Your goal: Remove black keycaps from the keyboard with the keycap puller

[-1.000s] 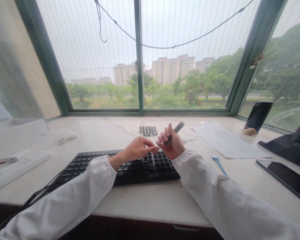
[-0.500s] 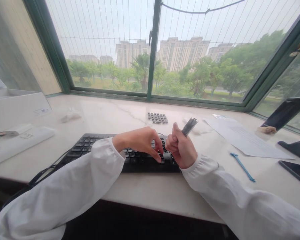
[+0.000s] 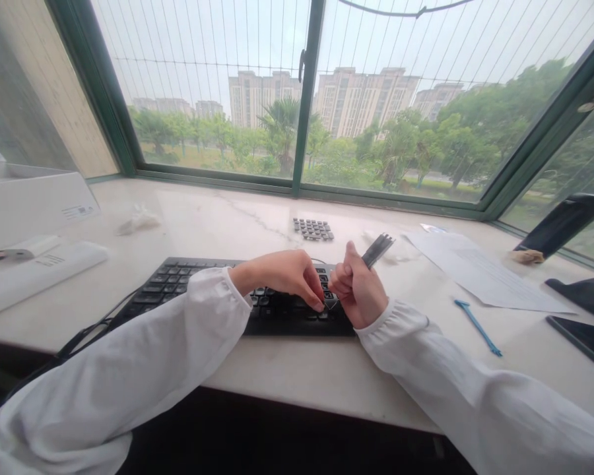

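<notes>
A black keyboard [image 3: 198, 284] lies on the pale stone ledge [image 3: 297, 382] in front of me. My left hand [image 3: 284, 274] reaches over its right end, fingers curled down and pinched on a key near the keypad. Just to the right, touching it, my right hand [image 3: 357, 290] is closed in a fist round a dark key puller tool [image 3: 377, 250] whose pronged end sticks up and to the right. A small group of loose dark keycaps [image 3: 313, 229] sits farther back on the ledge.
A sheet of paper [image 3: 480, 274] and a blue tool [image 3: 476, 326] lie to the right. Further right are a dark tablet [image 3: 581, 336] and a propped phone [image 3: 559, 224]. White boxes [image 3: 34, 270] stand at the left. The window frame runs along the back.
My view tipped down and shifted over the second. My left hand lowered from a raised pinch onto the keyboard's right-hand keys. My right hand kept its grip on the tool.
</notes>
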Demonstrator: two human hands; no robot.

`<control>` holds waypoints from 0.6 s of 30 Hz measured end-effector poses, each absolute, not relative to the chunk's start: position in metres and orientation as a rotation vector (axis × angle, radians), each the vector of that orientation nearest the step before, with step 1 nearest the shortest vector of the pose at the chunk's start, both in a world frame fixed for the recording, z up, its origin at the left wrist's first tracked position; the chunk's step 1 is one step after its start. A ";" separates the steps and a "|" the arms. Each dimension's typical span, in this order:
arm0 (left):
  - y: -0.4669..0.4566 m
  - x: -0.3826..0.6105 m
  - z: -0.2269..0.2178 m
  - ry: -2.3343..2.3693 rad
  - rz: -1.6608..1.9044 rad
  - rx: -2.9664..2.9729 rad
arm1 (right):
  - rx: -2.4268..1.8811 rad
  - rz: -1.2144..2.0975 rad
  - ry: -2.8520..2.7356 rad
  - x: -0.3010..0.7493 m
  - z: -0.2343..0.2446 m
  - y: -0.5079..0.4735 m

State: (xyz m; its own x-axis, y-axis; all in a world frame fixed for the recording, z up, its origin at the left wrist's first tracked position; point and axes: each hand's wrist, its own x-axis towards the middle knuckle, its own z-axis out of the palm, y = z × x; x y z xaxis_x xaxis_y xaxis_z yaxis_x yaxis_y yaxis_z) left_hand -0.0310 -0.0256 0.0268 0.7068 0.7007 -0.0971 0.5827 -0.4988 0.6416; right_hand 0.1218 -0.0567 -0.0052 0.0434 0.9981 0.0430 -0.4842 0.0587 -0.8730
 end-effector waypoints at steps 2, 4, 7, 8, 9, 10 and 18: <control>-0.024 -0.031 0.025 0.997 0.210 2.209 | -0.837 1.329 -0.797 0.121 -0.005 -0.057; -0.021 -0.031 0.023 1.019 0.195 2.174 | -0.863 1.309 -0.770 0.120 -0.004 -0.059; -0.019 -0.031 0.020 1.033 0.187 2.137 | -0.883 1.269 -0.763 0.118 -0.002 -0.063; -0.019 -0.030 0.020 1.036 0.184 2.126 | -0.886 1.254 -0.765 0.116 -0.001 -0.064; -0.018 -0.030 0.020 1.039 0.177 2.116 | -0.889 1.241 -0.765 0.115 0.000 -0.066; -0.018 -0.030 0.020 1.046 0.167 2.105 | -0.893 1.230 -0.763 0.114 0.000 -0.067; -0.021 -0.031 0.025 1.090 0.129 2.114 | -0.931 1.198 -0.722 0.113 0.001 -0.069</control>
